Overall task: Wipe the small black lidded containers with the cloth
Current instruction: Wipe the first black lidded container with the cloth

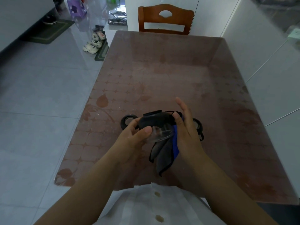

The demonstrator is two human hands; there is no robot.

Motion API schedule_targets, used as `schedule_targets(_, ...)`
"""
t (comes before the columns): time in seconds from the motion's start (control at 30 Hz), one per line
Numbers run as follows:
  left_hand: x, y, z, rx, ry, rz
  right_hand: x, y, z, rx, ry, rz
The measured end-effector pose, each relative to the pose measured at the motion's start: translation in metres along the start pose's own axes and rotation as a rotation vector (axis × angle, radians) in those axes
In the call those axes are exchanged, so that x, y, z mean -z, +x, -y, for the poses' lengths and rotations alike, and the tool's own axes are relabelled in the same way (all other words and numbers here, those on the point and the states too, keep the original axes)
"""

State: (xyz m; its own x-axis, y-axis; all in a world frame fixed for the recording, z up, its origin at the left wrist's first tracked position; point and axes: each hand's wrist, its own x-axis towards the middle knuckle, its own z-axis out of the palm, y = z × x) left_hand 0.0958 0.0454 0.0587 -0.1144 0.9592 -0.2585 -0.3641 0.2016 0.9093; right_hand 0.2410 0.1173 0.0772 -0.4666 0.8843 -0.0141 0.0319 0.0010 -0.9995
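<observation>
While hands hold container, chair opp.

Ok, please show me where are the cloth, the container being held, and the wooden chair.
cloth (pixel 164 153): head view, on the grey fold hanging below the hands.
held container (pixel 154 121): head view, on its black body.
wooden chair (pixel 165 18): head view, on the backrest at the table's far end.

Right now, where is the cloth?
In the head view, the cloth hangs from the right hand, low and centre over the table, pressed against the container that the left hand holds.
</observation>
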Motion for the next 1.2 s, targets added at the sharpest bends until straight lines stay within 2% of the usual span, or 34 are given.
schedule_targets(0.17,0.001,-0.002,-0.004,0.081,0.164,0.031,0.005,0.005,-0.003,-0.031,-0.074,-0.076)
schedule_targets(0.3,-0.007,-0.004,-0.006,0.077,0.288,-0.038,0.002,0.005,-0.001,0.003,-0.212,-0.025)
schedule_targets(0.43,-0.005,-0.002,-0.007,0.052,0.265,-0.092,0.003,0.001,0.003,0.041,-0.062,0.066)
schedule_targets(0.53,0.004,-0.003,-0.007,0.061,0.193,-0.110,0.013,0.002,-0.004,-0.010,0.057,-0.004)
schedule_targets(0.6,0.008,-0.003,-0.009,0.069,0.173,-0.060,0.019,0.005,-0.008,-0.076,0.236,-0.032)
schedule_targets(0.67,0.007,-0.004,-0.012,0.070,0.146,0.033,0.018,0.008,-0.005,-0.097,0.338,0.020)
schedule_targets(0.77,0.001,-0.004,-0.012,0.074,0.063,0.163,0.006,0.010,0.001,-0.101,0.282,0.185)
schedule_targets(0.83,0.000,-0.004,-0.011,0.082,-0.027,0.192,0.001,0.011,-0.001,-0.101,0.262,0.267)
schedule_targets(0.97,0.000,-0.006,-0.009,0.074,-0.144,0.247,-0.001,0.010,-0.006,-0.152,0.376,0.263)
schedule_targets(1.07,-0.003,-0.005,-0.011,0.061,-0.129,0.186,-0.002,0.006,-0.014,-0.175,0.543,0.230)
schedule_targets(1.2,0.002,0.001,-0.011,0.047,0.137,-0.013,0.000,0.005,-0.015,-0.121,0.475,0.146)
